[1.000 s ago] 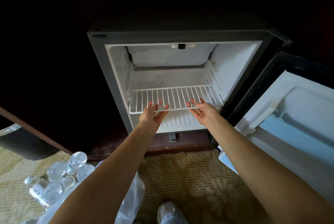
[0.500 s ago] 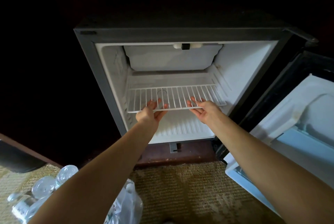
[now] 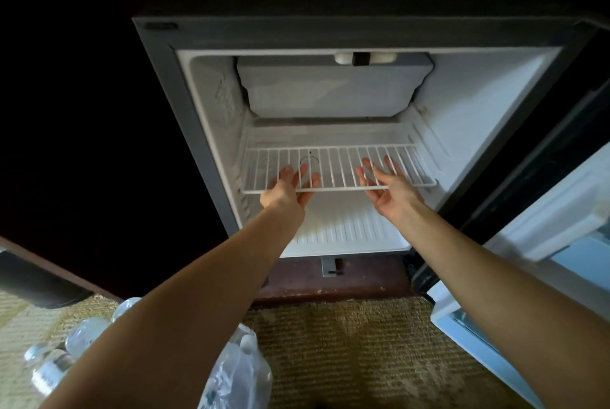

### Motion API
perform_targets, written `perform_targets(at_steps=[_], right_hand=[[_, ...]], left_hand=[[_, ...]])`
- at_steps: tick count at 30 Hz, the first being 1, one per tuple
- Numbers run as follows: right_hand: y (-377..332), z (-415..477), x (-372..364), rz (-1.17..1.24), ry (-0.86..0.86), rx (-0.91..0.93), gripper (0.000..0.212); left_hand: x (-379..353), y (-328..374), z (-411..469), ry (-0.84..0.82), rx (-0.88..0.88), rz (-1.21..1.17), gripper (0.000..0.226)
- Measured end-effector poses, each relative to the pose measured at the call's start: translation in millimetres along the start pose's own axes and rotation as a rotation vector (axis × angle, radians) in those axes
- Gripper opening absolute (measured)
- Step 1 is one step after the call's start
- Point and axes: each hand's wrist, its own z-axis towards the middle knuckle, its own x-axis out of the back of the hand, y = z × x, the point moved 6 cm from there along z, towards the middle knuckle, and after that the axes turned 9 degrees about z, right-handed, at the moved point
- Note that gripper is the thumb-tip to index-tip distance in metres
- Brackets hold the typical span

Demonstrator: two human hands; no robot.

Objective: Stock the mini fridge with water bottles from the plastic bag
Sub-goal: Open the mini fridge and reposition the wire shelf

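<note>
Woven carpet (image 3: pixel 346 359) fronts the open mini fridge (image 3: pixel 185 131). My left hand (image 3: pixel 285 192) and right hand (image 3: pixel 392 192) reach its wire shelf (image 3: pixel 336 167), fingers straight, gripping nothing. Lower left lie water bottles (image 3: pixel 82 336) and the plastic bag (image 3: pixel 237 372).

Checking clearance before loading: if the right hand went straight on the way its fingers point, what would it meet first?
The right hand points along the wire shelf, which carries nothing, so it would probably first reach the back wall under the freezer box; depth is unclear.
</note>
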Motion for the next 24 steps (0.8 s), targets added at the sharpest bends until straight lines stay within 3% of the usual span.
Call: perform_targets(at_steps=[8, 14, 24], right_hand=[[1.0, 15.6, -2.9, 0.007, 0.027, 0.076, 0.044], [5.0, 29.2, -8.3, 0.068, 0.031, 0.107, 0.044], [1.2, 36.0, -13.9, 0.06, -0.01, 0.12, 0.033]], left_hand=[[-5.6, -0.5, 11.2, -0.031, 0.049, -0.117, 0.019], [-15.5, 12.3, 32.7, -0.114, 0.027, 0.026, 0.012], [-20.7, 7.8, 46.8, -0.128, 0.036, -0.035, 0.007]])
